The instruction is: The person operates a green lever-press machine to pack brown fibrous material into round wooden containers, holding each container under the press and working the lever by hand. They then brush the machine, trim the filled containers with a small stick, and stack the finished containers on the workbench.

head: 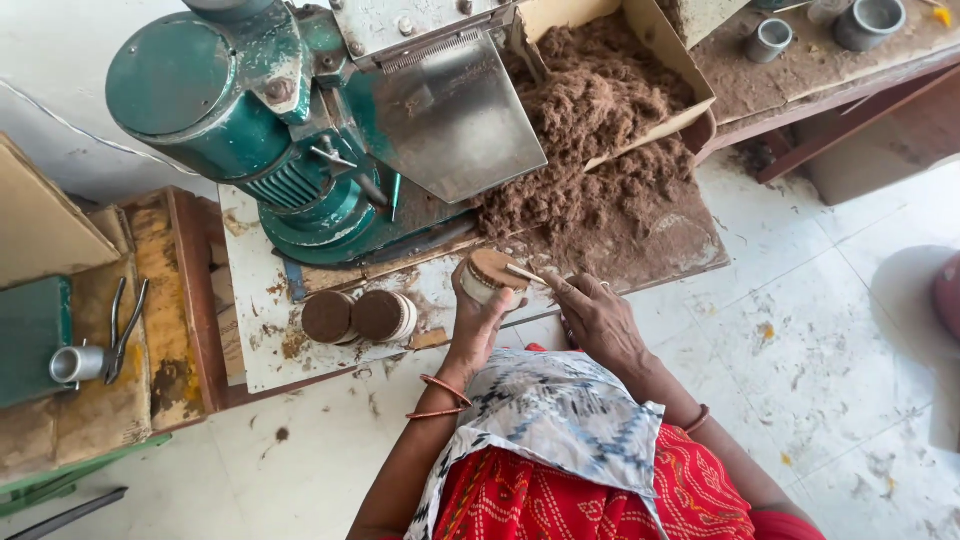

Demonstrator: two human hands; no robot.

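Holding a small white cup packed with brown powder just at the edge of the white work board, the left hand wraps its fingers closed around the cup's wall. At three o'clock of it, the right hand pinches a thin stick whose tip touches the cup's filled top. Two filled cups lie at nine o'clock; an open cardboard box of brown powder sits at one o'clock.

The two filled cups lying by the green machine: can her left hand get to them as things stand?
Probably yes, but not freely. The two filled cups lie on the white board just beside the left hand, with nothing between. That hand is wrapped around a cup already, so it would likely have to set it down first.
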